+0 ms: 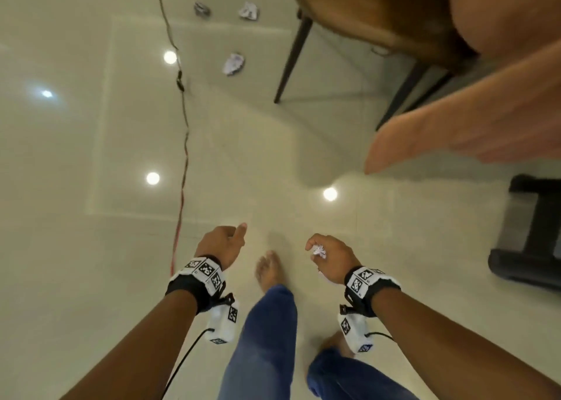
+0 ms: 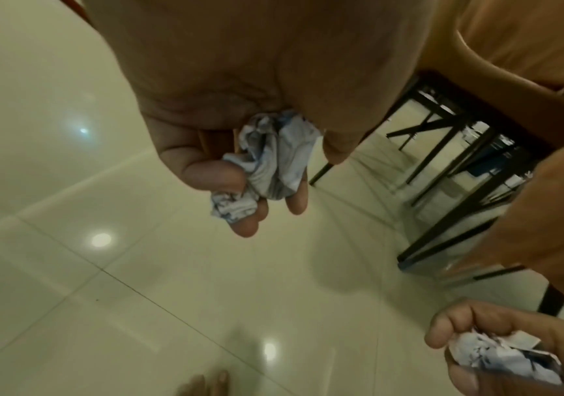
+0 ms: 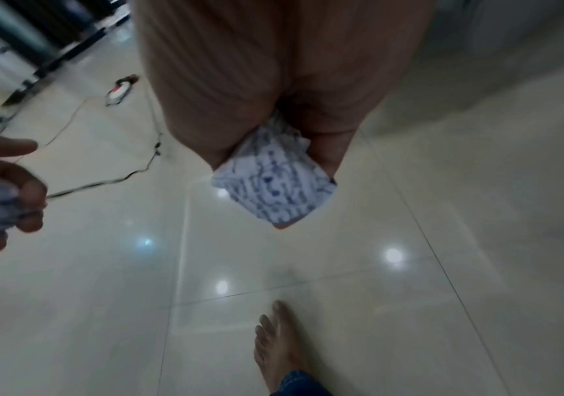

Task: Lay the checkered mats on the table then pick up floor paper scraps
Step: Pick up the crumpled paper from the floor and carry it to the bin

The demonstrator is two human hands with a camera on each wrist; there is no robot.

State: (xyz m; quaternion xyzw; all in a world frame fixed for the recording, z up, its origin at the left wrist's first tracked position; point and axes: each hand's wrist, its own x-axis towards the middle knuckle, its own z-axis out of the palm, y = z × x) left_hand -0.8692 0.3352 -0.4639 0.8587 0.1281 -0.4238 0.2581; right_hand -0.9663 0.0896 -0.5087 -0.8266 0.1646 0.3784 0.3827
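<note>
Both hands hang low over the glossy tiled floor (image 1: 91,278). My left hand (image 1: 223,244) curls round a crumpled paper scrap (image 2: 270,160), which only the left wrist view shows. My right hand (image 1: 329,257) grips another crumpled scrap (image 1: 319,251), white with blue writing (image 3: 276,182). Three more crumpled scraps lie on the floor ahead: one (image 1: 233,64) nearest, one (image 1: 249,11) farther right, one (image 1: 202,8) farther left. No checkered mats are in view.
A brown chair (image 1: 373,8) with dark legs (image 1: 293,56) stands at the upper right, and a second brown seat edge (image 1: 455,129) juts in below it. A red-and-dark cable (image 1: 183,144) runs across the floor on the left. A dark stand base (image 1: 528,248) sits at the right. My bare foot (image 1: 268,272) is between the hands.
</note>
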